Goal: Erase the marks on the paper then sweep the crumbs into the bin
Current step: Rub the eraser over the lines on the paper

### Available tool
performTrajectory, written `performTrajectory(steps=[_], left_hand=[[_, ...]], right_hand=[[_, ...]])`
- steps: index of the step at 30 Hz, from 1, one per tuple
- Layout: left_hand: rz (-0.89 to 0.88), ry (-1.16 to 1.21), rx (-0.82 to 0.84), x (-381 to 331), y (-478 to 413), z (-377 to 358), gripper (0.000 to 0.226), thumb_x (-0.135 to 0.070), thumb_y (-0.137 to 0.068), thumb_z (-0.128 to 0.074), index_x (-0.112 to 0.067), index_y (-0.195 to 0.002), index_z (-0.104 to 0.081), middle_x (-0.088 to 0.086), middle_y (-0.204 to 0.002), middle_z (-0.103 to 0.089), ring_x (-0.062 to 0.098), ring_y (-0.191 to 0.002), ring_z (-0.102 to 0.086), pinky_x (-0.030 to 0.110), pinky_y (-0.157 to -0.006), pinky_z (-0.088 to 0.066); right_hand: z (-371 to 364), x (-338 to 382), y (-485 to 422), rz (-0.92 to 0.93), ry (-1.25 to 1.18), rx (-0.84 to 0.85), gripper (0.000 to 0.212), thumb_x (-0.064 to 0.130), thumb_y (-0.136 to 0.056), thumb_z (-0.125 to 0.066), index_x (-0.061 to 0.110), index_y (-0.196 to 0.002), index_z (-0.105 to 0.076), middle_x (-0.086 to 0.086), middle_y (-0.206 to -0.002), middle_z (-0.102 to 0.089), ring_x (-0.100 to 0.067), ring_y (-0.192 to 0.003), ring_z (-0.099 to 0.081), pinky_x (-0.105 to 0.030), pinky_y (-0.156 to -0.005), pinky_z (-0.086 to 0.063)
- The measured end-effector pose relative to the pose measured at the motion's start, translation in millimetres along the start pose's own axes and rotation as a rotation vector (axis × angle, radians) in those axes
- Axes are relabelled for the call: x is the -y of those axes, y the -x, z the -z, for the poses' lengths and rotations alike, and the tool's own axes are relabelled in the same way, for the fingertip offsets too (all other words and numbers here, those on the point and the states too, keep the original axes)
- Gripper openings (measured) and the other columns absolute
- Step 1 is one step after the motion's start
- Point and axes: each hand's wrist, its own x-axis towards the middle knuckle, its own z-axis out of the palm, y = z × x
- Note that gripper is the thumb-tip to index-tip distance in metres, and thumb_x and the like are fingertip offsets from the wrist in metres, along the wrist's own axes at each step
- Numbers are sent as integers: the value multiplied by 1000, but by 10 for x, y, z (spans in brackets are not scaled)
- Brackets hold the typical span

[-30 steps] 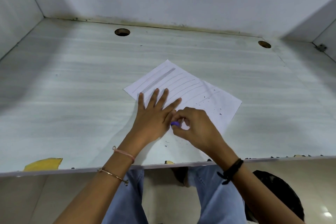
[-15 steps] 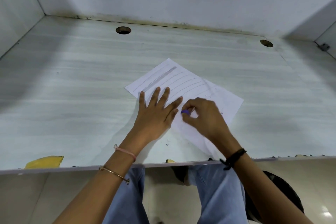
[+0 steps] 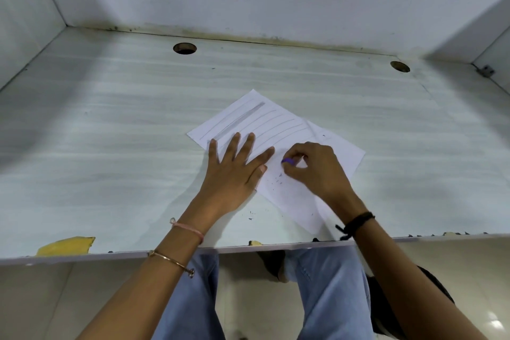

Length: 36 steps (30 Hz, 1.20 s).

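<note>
A white sheet of paper [image 3: 278,124] lies slanted on the desk, with several pencil lines and one thick grey stroke across its far half. My left hand [image 3: 234,168] rests flat on the paper's left part, fingers spread and straight. My right hand [image 3: 311,168] pinches a small purple eraser [image 3: 288,160] and holds it down on the middle of the sheet. Dark eraser crumbs [image 3: 276,181] lie on the paper just below the eraser, and a few more sit on the desk near the front edge. No bin is in view.
The pale desk [image 3: 110,146] is walled at the back and on both sides. Two round cable holes [image 3: 185,48] [image 3: 400,66] sit near the back. A yellow scrap [image 3: 66,246] lies at the front left edge. My knees are below the desk edge.
My right hand has moved the eraser away from me and to the right across the paper, leaving crumbs behind it. My left hand has stayed flat in place.
</note>
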Motion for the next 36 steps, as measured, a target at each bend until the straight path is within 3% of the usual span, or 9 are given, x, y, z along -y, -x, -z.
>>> performTrajectory(steps=[2, 6, 10, 15, 19, 23, 27, 32, 36], left_hand=[[7, 5, 5, -6, 6, 13, 68, -54, -80, 22, -49, -147, 12, -3, -161, 17, 24, -147, 19, 60, -112, 12], [-16, -48, 20, 9, 9, 6, 65, -55, -81, 18, -48, -146, 16, -1, -160, 20, 26, -146, 20, 61, -111, 12], [18, 31, 28, -8, 1, 31, 51, -55, -96, 7, -50, -147, 10, -5, -160, 18, 21, -146, 21, 60, -113, 13], [-4, -11, 20, 1, 7, 30, 62, -58, -84, 19, -50, -146, 14, -4, -160, 19, 23, -146, 20, 59, -111, 14], [10, 26, 44, -7, 11, 45, 48, -50, -100, 2, -49, -147, 11, -4, -160, 19, 22, -146, 22, 59, -112, 15], [2, -16, 20, -3, 2, 26, 62, -56, -85, 19, -50, -146, 15, -3, -160, 19, 24, -147, 20, 61, -111, 13], [5, -10, 38, -15, 8, 50, 51, -51, -96, 8, -49, -147, 13, -3, -160, 19, 24, -146, 20, 60, -112, 13], [4, -24, 4, 2, -2, 0, 63, -57, -83, 23, -51, -145, 14, -3, -161, 16, 25, -147, 17, 61, -111, 11], [7, -19, 16, -14, -4, 0, 65, -55, -81, 23, -50, -146, 14, -3, -161, 17, 24, -147, 19, 62, -112, 10]], right_hand=[[-53, 60, 53, 19, 31, -1, 2, 16, -76, -68, 15, -78, -69, 2, -75, -67, -6, -67, -55, -22, -64, -36], [-137, 190, 207, 148, 18, 190, 4, 20, -77, -69, 18, -80, -70, 9, -74, -66, -2, -69, -56, -15, -66, -38], [-8, 34, 5, -19, 8, 4, 4, 15, -76, -69, 13, -79, -70, 3, -75, -67, 1, -65, -55, -10, -59, -34], [-74, 106, 155, 114, 59, 170, 4, 20, -77, -68, 17, -79, -69, 6, -75, -67, -6, -71, -58, -20, -67, -43], [76, -60, -9, -54, 61, -13, 5, 15, -74, -69, 13, -79, -70, 0, -79, -70, -10, -71, -59, -19, -63, -41], [-87, 108, 198, 165, 95, 203, 4, 23, -78, -66, 19, -79, -68, 6, -76, -66, -7, -72, -57, -22, -69, -43], [85, -70, -54, -38, 74, -1, 5, 16, -75, -68, 15, -79, -70, 0, -79, -70, -13, -75, -61, -24, -67, -45], [-65, 104, 127, 151, 100, 196, 5, 23, -78, -67, 18, -79, -68, 5, -77, -67, -9, -74, -59, -28, -71, -47], [64, -59, -83, -40, 82, -11, 6, 16, -74, -68, 15, -79, -70, -1, -80, -69, -17, -79, -63, -31, -72, -49]])
